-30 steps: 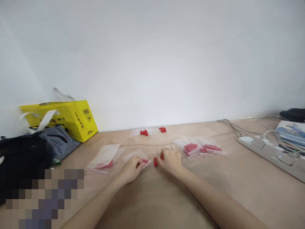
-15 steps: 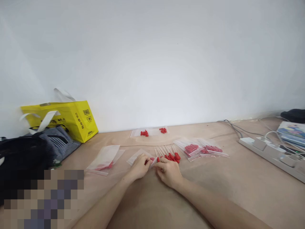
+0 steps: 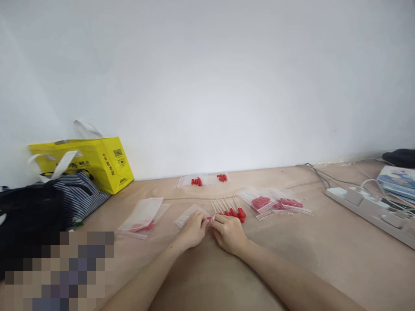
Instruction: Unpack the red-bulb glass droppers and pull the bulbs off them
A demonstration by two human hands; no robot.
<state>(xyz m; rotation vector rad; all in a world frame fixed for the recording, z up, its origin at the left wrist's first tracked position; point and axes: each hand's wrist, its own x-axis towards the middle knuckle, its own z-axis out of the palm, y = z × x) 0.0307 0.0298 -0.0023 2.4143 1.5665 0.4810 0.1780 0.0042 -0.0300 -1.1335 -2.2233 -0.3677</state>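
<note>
Pale wall [image 3: 227,86] fills the upper part, meeting a tan bench [image 3: 340,268] below it. Leaning at the left is a yellow bag [image 3: 108,166], with a black bag [image 3: 29,220] and a striped bag [image 3: 81,194] in front of it. White and long, a power strip [image 3: 369,207] runs along the right side, booklets [image 3: 398,181] beside it. Packed bags [image 3: 261,203] with red contents overlap right of centre; pale plastic bags [image 3: 144,211] lie left of centre. Mid-bench, the left hand [image 3: 193,229] and right hand [image 3: 229,233] come close together. Near the wall lies a clear sleeve [image 3: 209,179]. One small clear bag [image 3: 184,215], pale stems showing inside, lies at the hands: the fingers of both are closed, pinching its right end. Just beyond the right hand, red-bulbed droppers [image 3: 241,212] fan out, stems toward the wall. Smallest are the loose red bulbs [image 3: 196,182], in two clusters on the sleeve.
</note>
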